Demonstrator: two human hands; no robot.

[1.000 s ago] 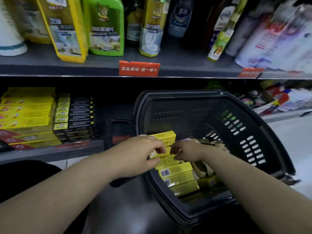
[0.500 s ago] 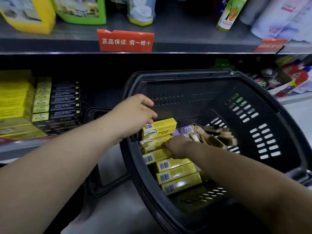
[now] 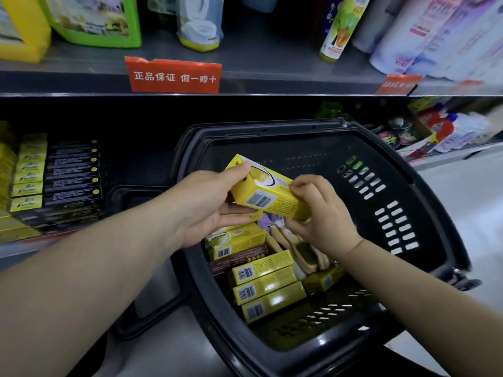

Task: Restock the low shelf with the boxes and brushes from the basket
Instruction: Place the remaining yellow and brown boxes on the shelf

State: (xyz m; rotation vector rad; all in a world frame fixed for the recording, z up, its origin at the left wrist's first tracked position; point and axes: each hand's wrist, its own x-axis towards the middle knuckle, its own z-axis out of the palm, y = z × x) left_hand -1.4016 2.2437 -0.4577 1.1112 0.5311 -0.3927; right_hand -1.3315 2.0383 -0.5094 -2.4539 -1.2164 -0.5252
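Yellow barcoded boxes (image 3: 268, 278), black slotted basket (image 3: 402, 202), red shelf tag (image 3: 174, 76)

The low shelf (image 3: 19, 250) bears stacked yellow-and-black boxes (image 3: 54, 183) at left; the upper shelf (image 3: 272, 77) carries bottles (image 3: 337, 28).

Up top, the upper shelf (image 3: 258, 74) carries a red tag (image 3: 174, 76) with white Chinese characters on its front edge, and an orange tag (image 3: 398, 84) sits further right, blurred. Above the red tag stands a white pouch (image 3: 198, 23) with a yellow-green base. To its left, a green jug (image 3: 95, 20), then a yellow container (image 3: 21, 31) at the edge. Over on the right, a slim bottle (image 3: 339, 31) with a fruit label, then pale bottles (image 3: 441, 36), blurred. Lower right, red and white packs (image 3: 449, 130) beside the pale floor (image 3: 471, 213).
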